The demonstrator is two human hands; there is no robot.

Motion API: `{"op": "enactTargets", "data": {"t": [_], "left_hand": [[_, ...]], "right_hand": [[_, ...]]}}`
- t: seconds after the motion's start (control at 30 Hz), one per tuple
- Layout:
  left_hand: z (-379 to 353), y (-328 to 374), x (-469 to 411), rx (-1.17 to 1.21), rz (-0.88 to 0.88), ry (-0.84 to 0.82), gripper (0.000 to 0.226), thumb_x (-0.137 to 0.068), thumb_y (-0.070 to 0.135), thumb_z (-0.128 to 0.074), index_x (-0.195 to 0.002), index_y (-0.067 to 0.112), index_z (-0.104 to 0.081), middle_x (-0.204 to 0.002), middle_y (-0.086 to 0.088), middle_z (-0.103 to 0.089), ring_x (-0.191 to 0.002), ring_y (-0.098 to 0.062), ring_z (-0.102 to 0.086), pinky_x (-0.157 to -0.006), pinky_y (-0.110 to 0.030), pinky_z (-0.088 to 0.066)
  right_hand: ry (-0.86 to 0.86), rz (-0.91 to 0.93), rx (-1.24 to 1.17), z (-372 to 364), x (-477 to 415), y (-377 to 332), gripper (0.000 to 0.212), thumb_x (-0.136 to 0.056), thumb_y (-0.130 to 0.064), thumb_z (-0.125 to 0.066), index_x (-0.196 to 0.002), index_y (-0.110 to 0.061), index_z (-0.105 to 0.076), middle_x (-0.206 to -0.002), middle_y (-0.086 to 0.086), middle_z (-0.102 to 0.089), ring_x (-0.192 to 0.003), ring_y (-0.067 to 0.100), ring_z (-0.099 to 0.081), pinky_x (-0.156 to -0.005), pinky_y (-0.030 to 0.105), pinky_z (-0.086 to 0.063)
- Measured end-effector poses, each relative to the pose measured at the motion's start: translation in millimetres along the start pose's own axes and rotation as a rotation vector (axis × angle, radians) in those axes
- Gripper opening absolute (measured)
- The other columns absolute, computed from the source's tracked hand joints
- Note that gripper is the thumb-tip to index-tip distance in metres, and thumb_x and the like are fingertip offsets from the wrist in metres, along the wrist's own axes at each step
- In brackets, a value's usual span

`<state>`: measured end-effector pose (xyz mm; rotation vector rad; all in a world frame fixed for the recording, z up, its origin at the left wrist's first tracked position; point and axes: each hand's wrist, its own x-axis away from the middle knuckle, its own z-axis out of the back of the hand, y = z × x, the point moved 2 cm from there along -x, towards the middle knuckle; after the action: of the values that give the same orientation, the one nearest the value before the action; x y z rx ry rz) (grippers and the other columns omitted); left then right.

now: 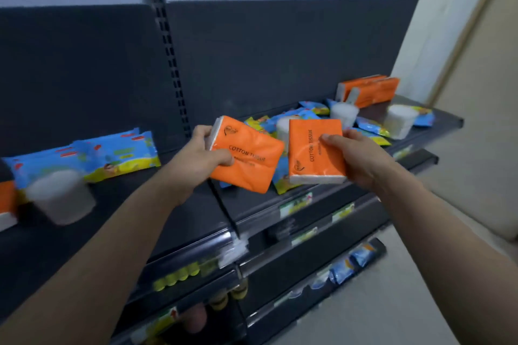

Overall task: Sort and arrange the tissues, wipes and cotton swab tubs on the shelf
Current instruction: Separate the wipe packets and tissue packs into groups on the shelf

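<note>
Above the shelf (350, 199), left hand (203, 155) grips one orange tissue pack (249, 157), right hand (361, 157) grips another tissue pack (315, 154), with cotton swab tubs (344, 114) beyond the right hand.

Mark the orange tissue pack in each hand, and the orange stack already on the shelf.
Left-hand tissue pack (246, 157): head view, front face.
Right-hand tissue pack (314, 148): head view, front face.
Shelved orange stack (372, 91): head view, side face.
</note>
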<state>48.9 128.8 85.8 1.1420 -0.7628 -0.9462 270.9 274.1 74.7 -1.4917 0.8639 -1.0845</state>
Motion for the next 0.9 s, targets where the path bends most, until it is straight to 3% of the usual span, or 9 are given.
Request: {"op": "enactTargets", "data": {"t": [0.1, 0.2, 0.3, 0.43, 0.6, 0.7, 0.77, 0.9], "left_hand": [[-58, 16, -22, 0.040, -0.063, -0.130, 0.053, -0.068, 0.019, -0.062, -0.117, 0.027, -0.043, -0.089, 0.000, -0.057, -0.079, -0.016, -0.057, -0.069, -0.030, -0.048], [-103, 24, -47, 0.071, -0.057, -0.183, 0.042, -0.070, 0.021, -0.061, -0.109, 0.029, -0.047, -0.091, 0.000, -0.060, -0.086, -0.018, -0.058, -0.085, -0.038, -0.048], [-139, 30, -74, 0.087, -0.036, -0.207, 0.034, -0.063, 0.038, -0.067, -0.093, 0.037, -0.051, -0.105, -0.009, -0.064, -0.098, -0.025, -0.062, -0.095, -0.047, -0.048], [-181, 33, -116, 0.172, -0.060, -0.218, 0.023, -0.085, 0.042, -0.062, -0.096, 0.025, -0.052, -0.097, -0.001, -0.066, -0.076, -0.007, -0.065, -0.074, -0.031, -0.052], [-220, 49, -177, 0.268, -0.048, -0.188, 0.031, -0.085, 0.024, -0.065, -0.111, 0.011, -0.054, -0.108, -0.007, -0.068, -0.090, -0.019, -0.067, -0.085, -0.039, -0.054], [-238, 67, -213, 0.301, -0.050, -0.211, 0.026, -0.078, 0.016, -0.070, -0.095, 0.012, -0.052, -0.101, -0.011, -0.064, -0.082, -0.024, -0.064, -0.079, -0.043, -0.052], [-249, 77, -236, 0.308, -0.059, -0.211, 0.038, -0.064, 0.016, -0.075, -0.087, 0.016, -0.046, -0.094, -0.011, -0.058, -0.082, -0.025, -0.060, -0.078, -0.045, -0.050], [-272, 90, -276, 0.338, -0.094, -0.186, 0.050, -0.074, 0.000, -0.070, -0.107, 0.024, -0.042, -0.099, -0.006, -0.056, -0.088, -0.025, -0.061, -0.075, -0.042, -0.053]], "right_hand": [[0.106, -0.016, -0.037, 61, -5, -2, 0.021, -0.090, -0.021, -0.062, -0.108, -0.014, -0.054, -0.094, 0.007, -0.068, -0.079, 0.021, -0.065, -0.074, 0.038, -0.055], [0.153, -0.031, -0.056, 108, -13, -2, 0.031, -0.087, -0.015, -0.065, -0.116, -0.013, -0.053, -0.093, 0.005, -0.068, -0.078, 0.019, -0.066, -0.070, 0.038, -0.055], [0.195, -0.061, -0.069, 141, -24, 0, 0.039, -0.083, -0.003, -0.066, -0.119, -0.012, -0.052, -0.093, 0.005, -0.068, -0.077, 0.020, -0.067, -0.061, 0.034, -0.056], [0.283, -0.034, -0.058, 177, -51, -3, 0.051, -0.079, 0.001, -0.067, -0.127, -0.007, -0.051, -0.105, 0.011, -0.068, -0.082, 0.023, -0.067, -0.065, 0.035, -0.055], [0.372, 0.018, 0.023, 211, -98, -26, 0.048, -0.078, -0.005, -0.071, -0.123, -0.007, -0.053, -0.110, 0.013, -0.067, -0.090, 0.027, -0.067, -0.072, 0.038, -0.055], [0.402, 0.063, 0.050, 227, -129, -48, 0.049, -0.078, -0.009, -0.072, -0.123, -0.008, -0.053, -0.110, 0.012, -0.067, -0.091, 0.027, -0.067, -0.080, 0.041, -0.055], [0.423, 0.102, 0.056, 238, -147, -60, 0.045, -0.079, -0.009, -0.072, -0.121, -0.009, -0.054, -0.105, 0.009, -0.067, -0.087, 0.024, -0.067, -0.073, 0.036, -0.055], [0.453, 0.123, 0.012, 260, -179, -68, 0.048, -0.079, -0.013, -0.073, -0.122, -0.010, -0.053, -0.108, 0.009, -0.067, -0.089, 0.024, -0.067, -0.071, 0.035, -0.054]]}}
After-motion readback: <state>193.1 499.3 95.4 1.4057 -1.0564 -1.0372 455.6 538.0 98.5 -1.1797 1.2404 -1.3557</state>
